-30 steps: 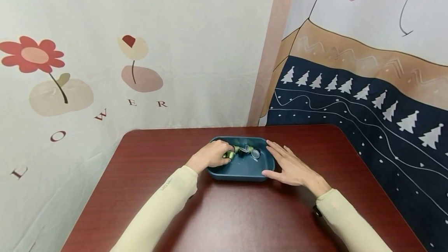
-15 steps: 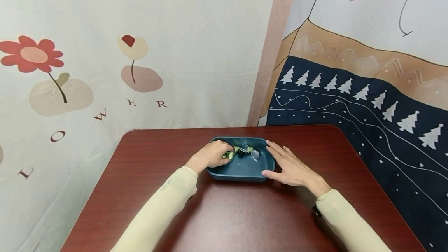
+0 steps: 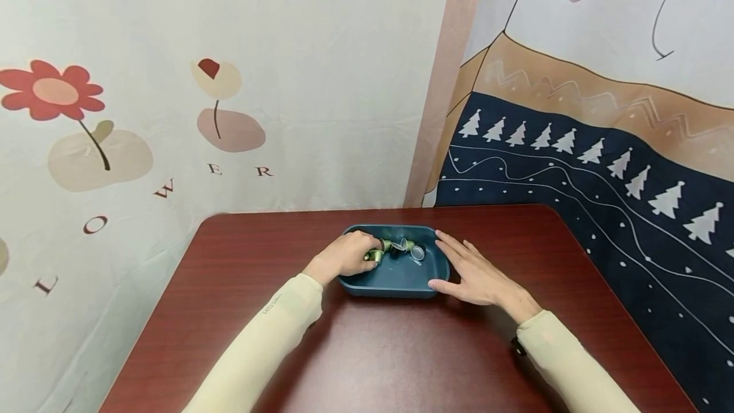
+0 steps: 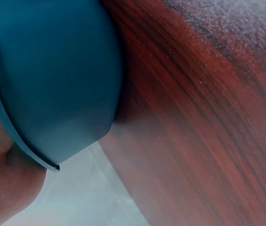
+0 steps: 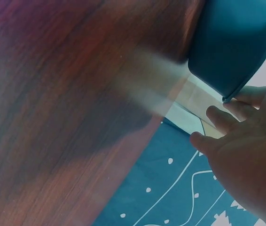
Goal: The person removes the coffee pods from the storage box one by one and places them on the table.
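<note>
Plainly, the largest thing here is a pale cloth (image 3: pixel 327 81) printed with flowers and letters, hanging behind the scene; to its right hangs a navy and tan cloth (image 3: pixel 516 161) with rows of white trees. Before them lies a red-brown surface (image 3: pixel 378 349) with rounded far corners. Two pale sleeves (image 3: pixel 258 343) reach in over its near edge, one from each side.

A dark blue tray (image 3: pixel 395 285) sits close to the surface's far edge, roughly midway between the two far corners. The right hand (image 3: pixel 476 276) is at the tray's right end, its grip wide, fingers spread and straight, holding nothing; at least some fingertips meet the rim. The left hand (image 3: pixel 344 255) comes over the tray's left end with its fingers bent down inside; whether that grip has closed on anything cannot be told, as the hand covers its own fingertips. Below the right sleeve's cuff shows a bit of black band (image 3: pixel 518 346).

Smallest are several little green cups (image 3: pixel 376 256) lying in the tray, the leftmost right beside the left thumb. Farther right, one dark cup (image 3: pixel 417 252) shows a pale round end.
</note>
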Demonstrator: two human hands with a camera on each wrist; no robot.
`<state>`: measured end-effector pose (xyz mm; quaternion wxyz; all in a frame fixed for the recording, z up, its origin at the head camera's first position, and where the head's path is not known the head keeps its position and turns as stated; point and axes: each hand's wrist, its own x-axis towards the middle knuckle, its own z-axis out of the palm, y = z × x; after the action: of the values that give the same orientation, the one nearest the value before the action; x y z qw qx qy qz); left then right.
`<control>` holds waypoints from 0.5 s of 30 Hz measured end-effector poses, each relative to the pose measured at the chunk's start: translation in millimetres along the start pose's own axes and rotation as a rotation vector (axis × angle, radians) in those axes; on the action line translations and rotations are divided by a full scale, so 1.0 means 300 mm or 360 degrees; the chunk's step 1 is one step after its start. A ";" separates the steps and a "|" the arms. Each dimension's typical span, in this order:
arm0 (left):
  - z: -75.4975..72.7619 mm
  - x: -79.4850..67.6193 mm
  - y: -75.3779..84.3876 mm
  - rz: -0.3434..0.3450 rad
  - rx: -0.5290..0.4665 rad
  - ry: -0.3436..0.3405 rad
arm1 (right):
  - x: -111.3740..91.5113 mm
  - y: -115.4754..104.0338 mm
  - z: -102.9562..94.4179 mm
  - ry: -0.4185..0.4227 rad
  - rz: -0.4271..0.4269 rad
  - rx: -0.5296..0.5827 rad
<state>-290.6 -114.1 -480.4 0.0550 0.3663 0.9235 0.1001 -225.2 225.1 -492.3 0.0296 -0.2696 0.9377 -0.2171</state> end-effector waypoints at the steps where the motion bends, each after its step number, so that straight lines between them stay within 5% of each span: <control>1: 0.000 -0.001 -0.001 0.0005 -0.0002 0.0010 | 0.000 0.000 0.000 0.0002 -0.0003 0.0000; 15: -0.019 -0.034 -0.012 0.0038 -0.0146 0.0180 | -0.002 0.000 0.001 -0.0003 0.0010 -0.0012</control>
<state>-286.6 -124.5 -475.3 0.0180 0.3683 0.9151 0.1635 -224.6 225.4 -492.7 0.0301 -0.2669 0.9394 -0.2132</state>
